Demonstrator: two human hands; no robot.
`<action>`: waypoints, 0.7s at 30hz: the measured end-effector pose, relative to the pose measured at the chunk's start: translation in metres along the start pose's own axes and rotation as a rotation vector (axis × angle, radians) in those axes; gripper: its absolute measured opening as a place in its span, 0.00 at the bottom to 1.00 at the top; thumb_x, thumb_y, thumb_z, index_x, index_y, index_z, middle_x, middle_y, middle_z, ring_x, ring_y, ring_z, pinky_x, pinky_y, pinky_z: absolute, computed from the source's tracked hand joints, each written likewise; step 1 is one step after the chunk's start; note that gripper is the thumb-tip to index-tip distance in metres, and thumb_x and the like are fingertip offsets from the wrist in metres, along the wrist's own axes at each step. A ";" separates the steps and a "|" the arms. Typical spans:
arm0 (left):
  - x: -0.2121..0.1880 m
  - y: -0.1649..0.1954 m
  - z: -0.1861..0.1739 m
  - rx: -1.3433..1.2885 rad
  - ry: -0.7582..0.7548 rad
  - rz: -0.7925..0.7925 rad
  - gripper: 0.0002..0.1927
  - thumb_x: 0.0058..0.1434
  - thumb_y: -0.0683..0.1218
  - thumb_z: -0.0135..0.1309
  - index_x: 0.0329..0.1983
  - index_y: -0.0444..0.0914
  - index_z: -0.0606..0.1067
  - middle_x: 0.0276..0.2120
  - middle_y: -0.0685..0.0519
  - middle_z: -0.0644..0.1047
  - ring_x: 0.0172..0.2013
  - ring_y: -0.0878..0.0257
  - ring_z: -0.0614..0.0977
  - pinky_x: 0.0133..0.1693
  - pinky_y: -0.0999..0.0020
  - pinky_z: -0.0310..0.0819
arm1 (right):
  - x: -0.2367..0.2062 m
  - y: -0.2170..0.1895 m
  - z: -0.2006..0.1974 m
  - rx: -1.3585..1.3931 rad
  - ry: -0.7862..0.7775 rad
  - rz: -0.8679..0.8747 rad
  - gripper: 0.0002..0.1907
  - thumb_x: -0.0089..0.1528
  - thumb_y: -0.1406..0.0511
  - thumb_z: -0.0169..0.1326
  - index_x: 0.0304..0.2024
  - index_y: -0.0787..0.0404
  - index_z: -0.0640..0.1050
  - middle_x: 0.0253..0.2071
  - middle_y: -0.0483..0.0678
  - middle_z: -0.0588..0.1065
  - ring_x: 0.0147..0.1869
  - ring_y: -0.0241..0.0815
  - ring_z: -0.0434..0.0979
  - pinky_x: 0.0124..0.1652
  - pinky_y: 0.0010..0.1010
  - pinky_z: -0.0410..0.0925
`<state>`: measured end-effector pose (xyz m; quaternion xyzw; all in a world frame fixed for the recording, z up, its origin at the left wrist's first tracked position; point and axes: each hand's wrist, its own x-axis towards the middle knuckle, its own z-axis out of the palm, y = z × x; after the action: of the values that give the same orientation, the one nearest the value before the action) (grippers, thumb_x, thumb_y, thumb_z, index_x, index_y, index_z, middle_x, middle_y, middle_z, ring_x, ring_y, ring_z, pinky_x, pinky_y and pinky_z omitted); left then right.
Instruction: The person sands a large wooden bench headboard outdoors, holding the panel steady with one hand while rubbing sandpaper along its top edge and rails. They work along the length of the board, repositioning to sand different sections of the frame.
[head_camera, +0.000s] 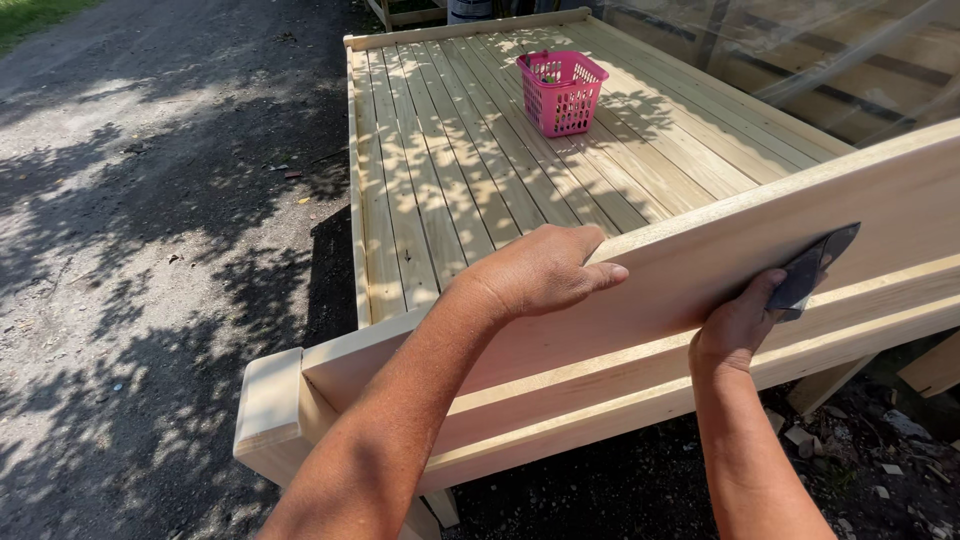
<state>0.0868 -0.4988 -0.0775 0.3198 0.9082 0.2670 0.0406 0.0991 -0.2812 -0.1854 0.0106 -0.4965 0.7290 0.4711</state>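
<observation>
A pale wooden bed frame stands outdoors, its end board (700, 250) running across the near side. My left hand (545, 270) rests over the top edge of that board, fingers curled on it. My right hand (745, 320) presses a dark piece of sandpaper (815, 268) flat against the board's near face. The slatted deck (470, 170) stretches away behind the board.
A pink plastic basket (561, 91) sits on the slats near the far end. Gravel ground (150, 250) with leaf shadows lies to the left. A corner post (270, 410) stands at the near left. Wood scraps (800, 435) lie on dark soil under the frame at right.
</observation>
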 end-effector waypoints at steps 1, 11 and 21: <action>0.004 -0.001 0.002 -0.005 0.017 0.002 0.28 0.64 0.63 0.49 0.50 0.35 0.76 0.45 0.39 0.82 0.48 0.45 0.82 0.50 0.53 0.74 | -0.030 -0.002 0.015 -0.193 -0.069 -0.113 0.39 0.76 0.47 0.36 0.79 0.59 0.40 0.82 0.57 0.38 0.85 0.55 0.41 0.78 0.45 0.45; 0.016 -0.031 0.009 -0.481 0.118 0.037 0.34 0.68 0.65 0.39 0.55 0.33 0.77 0.52 0.39 0.82 0.53 0.50 0.83 0.56 0.62 0.73 | -0.001 0.009 -0.005 -0.764 -0.193 -0.530 0.35 0.79 0.48 0.30 0.83 0.56 0.48 0.85 0.58 0.37 0.87 0.61 0.30 0.80 0.52 0.32; 0.018 -0.031 0.005 -0.427 0.075 -0.092 0.40 0.68 0.69 0.31 0.53 0.34 0.80 0.50 0.38 0.82 0.53 0.48 0.81 0.57 0.59 0.70 | -0.028 0.005 0.020 -0.803 -0.359 -0.764 0.30 0.79 0.52 0.31 0.80 0.55 0.57 0.84 0.55 0.39 0.88 0.64 0.33 0.82 0.53 0.35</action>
<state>0.0569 -0.5060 -0.0961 0.2519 0.8456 0.4627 0.0856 0.1018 -0.3147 -0.1925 0.1328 -0.7669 0.2490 0.5763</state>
